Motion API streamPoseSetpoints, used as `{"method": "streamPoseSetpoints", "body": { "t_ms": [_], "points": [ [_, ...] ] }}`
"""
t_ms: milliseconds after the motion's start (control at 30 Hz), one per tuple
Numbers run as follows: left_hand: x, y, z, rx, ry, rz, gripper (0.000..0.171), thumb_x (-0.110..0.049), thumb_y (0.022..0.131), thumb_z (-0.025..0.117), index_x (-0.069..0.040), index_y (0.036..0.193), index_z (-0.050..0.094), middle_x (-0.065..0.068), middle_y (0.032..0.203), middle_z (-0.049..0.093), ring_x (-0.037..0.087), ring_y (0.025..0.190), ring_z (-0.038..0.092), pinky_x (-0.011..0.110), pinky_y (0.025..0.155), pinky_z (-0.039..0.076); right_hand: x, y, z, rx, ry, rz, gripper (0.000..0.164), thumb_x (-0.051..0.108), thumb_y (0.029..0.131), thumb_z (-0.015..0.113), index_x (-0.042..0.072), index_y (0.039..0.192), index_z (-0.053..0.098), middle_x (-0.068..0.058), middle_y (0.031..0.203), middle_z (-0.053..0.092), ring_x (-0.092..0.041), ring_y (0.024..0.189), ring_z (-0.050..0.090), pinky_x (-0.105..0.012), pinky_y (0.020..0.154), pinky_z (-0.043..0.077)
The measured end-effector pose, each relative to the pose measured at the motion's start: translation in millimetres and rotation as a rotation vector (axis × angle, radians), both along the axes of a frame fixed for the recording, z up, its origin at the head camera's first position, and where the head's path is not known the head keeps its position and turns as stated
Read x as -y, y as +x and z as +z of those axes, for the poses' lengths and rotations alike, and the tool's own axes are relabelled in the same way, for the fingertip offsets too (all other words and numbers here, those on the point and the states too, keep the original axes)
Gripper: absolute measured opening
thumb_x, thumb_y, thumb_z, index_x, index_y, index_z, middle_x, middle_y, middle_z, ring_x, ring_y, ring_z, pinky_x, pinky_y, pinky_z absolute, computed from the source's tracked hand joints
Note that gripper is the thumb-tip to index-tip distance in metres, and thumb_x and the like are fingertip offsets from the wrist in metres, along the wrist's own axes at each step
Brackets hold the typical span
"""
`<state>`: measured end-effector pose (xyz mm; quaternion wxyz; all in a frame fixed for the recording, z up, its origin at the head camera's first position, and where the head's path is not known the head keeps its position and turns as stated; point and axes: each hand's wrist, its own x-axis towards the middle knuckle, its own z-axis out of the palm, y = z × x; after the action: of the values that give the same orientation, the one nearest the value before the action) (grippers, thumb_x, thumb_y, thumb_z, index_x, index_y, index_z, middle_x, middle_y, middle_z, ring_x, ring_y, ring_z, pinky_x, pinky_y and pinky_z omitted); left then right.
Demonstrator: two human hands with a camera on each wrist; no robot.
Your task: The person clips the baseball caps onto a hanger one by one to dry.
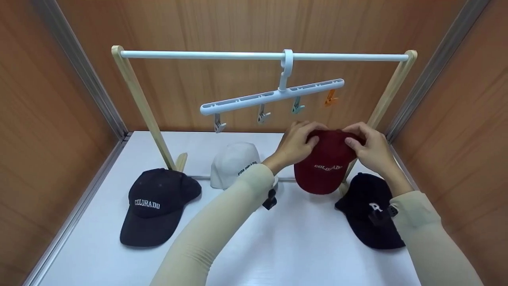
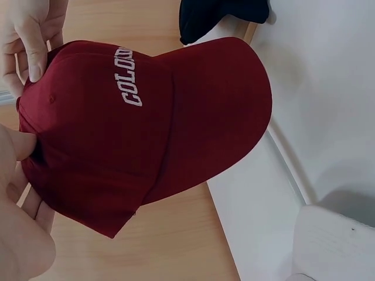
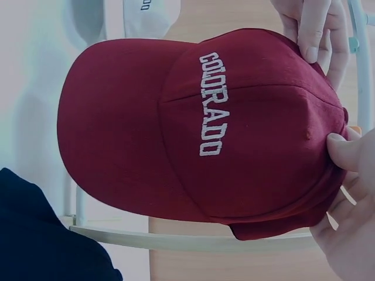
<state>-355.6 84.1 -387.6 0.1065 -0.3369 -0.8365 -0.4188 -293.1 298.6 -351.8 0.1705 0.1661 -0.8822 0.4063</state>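
Observation:
A dark red baseball cap (image 1: 323,159) with white COLORADO lettering is held up off the table between both hands, its brim pointing down. My left hand (image 1: 298,141) pinches the crown's upper left side, thumb in front. On the other side my right hand (image 1: 371,147) pinches the crown with thumb in front and fingers behind. Above the cap, a light blue hanger (image 1: 274,95) hangs tilted, carrying an orange clip (image 1: 330,98), a teal clip (image 1: 297,105) and grey clips (image 1: 262,114). No clip grips the cap.
A white rail (image 1: 206,55) on wooden legs holds the hanger. On the white table (image 1: 254,254) lie a dark COLORADO cap (image 1: 156,198) at left, a white cap (image 1: 232,165) behind my left forearm, and a black cap (image 1: 367,210) under my right wrist. Wooden walls (image 1: 51,99) enclose the space.

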Motion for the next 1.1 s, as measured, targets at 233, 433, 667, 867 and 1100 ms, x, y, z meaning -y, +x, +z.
{"method": "streamPoseSetpoints", "body": {
  "t_ms": [233, 433, 667, 867, 1100],
  "points": [
    [-7.2, -4.8, 4.5, 0.05, 0.046, -0.03, 0.029, -0.023, 0.102, 0.053, -0.026, 0.13, 0.057, -0.013, 0.125, 0.06, 0.004, 0.115, 0.046, 0.023, 0.096, 0.043, -2.3, 0.9, -0.7, 0.004, -0.045, 0.003, 0.021, 0.0, 0.096, 0.058, 0.0, 0.117, 0.061, -0.016, 0.105, 0.065, -0.028, 0.089, 0.06, -0.017, 0.069, 0.051],
    [-17.4, -4.7, 13.2, 0.104, 0.072, -0.039, 0.035, -0.026, 0.102, 0.052, -0.025, 0.137, 0.05, -0.008, 0.133, 0.056, 0.005, 0.121, 0.052, 0.022, 0.098, 0.045, -6.4, 1.7, -4.2, -0.025, -0.037, 0.006, 0.021, 0.0, 0.095, 0.059, 0.0, 0.116, 0.062, -0.016, 0.103, 0.065, -0.029, 0.084, 0.059, -0.019, 0.066, 0.051],
    [-32.8, -4.6, 24.1, 0.194, 0.102, 0.106, 0.056, -0.039, 0.099, 0.056, -0.025, 0.149, 0.035, -0.003, 0.145, 0.045, 0.012, 0.131, 0.042, 0.033, 0.104, 0.042, -9.0, 1.0, -7.8, -0.055, -0.03, 0.014, 0.021, -0.002, 0.094, 0.06, -0.001, 0.115, 0.062, -0.016, 0.101, 0.067, -0.029, 0.081, 0.059, -0.016, 0.065, 0.048],
    [-40.9, -9.7, 33.5, 0.293, 0.146, 0.202, 0.071, -0.047, 0.096, 0.058, -0.025, 0.154, 0.023, -0.006, 0.155, 0.033, 0.015, 0.141, 0.032, 0.042, 0.112, 0.033, -4.8, 2.1, -7.4, -0.049, -0.027, 0.007, 0.021, -0.002, 0.094, 0.061, 0.0, 0.114, 0.063, -0.015, 0.101, 0.067, -0.028, 0.084, 0.06, -0.015, 0.067, 0.047],
    [-46.1, -18.4, 46.7, 0.362, 0.184, 0.148, 0.081, -0.05, 0.093, 0.061, -0.034, 0.156, 0.014, -0.008, 0.159, 0.027, 0.019, 0.147, 0.022, 0.05, 0.116, 0.023, -5.4, 1.7, -11.9, -0.053, -0.029, 0.004, 0.02, -0.001, 0.093, 0.062, 0.001, 0.113, 0.064, -0.015, 0.101, 0.067, -0.021, 0.084, 0.059, -0.016, 0.068, 0.046]
  ]
}}
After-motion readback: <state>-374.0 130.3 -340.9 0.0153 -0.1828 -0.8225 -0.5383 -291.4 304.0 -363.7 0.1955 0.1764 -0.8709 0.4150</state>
